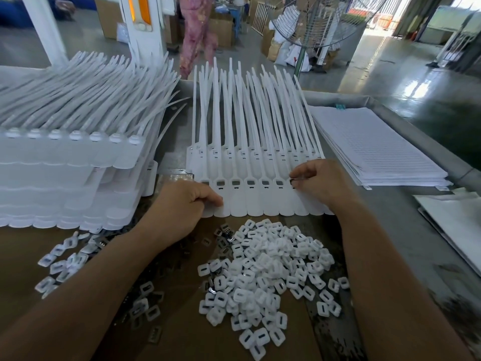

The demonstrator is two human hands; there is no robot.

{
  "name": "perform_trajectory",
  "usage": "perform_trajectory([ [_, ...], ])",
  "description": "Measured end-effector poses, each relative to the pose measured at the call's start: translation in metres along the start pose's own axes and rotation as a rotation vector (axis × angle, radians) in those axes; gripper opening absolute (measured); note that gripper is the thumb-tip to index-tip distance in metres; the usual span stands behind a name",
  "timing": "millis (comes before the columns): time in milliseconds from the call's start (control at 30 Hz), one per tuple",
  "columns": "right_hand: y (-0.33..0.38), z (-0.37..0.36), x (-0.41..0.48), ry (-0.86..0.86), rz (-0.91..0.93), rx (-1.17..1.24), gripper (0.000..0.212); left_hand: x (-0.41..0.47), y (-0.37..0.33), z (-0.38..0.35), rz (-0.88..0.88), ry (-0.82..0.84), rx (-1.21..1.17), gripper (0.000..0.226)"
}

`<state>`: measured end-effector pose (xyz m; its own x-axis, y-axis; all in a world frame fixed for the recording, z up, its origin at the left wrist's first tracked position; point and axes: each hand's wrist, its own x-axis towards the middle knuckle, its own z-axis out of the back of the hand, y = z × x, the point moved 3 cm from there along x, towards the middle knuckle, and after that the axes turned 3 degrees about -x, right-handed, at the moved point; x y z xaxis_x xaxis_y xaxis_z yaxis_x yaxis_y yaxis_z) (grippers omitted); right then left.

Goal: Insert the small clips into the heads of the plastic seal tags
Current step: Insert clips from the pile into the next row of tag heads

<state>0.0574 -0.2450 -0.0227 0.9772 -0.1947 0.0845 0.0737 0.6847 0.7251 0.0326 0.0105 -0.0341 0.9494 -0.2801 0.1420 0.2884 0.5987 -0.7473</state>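
Note:
A joined strip of white plastic seal tags [255,201] lies in front of me, its heads showing dark square openings and its tails pointing away. My left hand [182,204] pinches the strip's lower left corner. My right hand [320,183] rests on the strip's right end, thumb and forefinger pressed together over a tag head; whether a clip sits between them is hidden. A heap of small white clips [265,272] lies just below the strip, between my forearms. More clips [62,261], some dark metal, are scattered at the left.
Tall stacks of seal tag strips [73,162] fill the left of the table. A pile of lined white sheets [374,147] lies at the right, more white sheets [455,220] nearer. Brown cardboard [182,334] covers the near table. A person in pink [197,29] and a fan [312,22] stand beyond.

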Motion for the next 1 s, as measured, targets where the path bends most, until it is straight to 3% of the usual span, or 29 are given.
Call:
perform_trajectory([
  [433,0.0051,0.0009,0.0008,0.016,0.028,-0.076,0.030,0.0002,-0.0029,0.0014,-0.002,-0.001,-0.020,0.043],
  [700,0.0068,0.0010,0.0009,-0.010,0.039,-0.117,0.010,-0.0011,-0.0042,0.0022,-0.016,0.002,-0.022,0.041],
  [867,0.0030,0.0017,0.0038,0.058,0.084,-0.145,0.026,-0.0016,-0.0051,0.0019,-0.014,0.000,-0.017,0.041],
  [1000,-0.0017,-0.0037,0.0101,0.086,0.118,-0.261,0.026,-0.0018,-0.0052,0.0013,-0.013,0.004,-0.022,0.040],
])
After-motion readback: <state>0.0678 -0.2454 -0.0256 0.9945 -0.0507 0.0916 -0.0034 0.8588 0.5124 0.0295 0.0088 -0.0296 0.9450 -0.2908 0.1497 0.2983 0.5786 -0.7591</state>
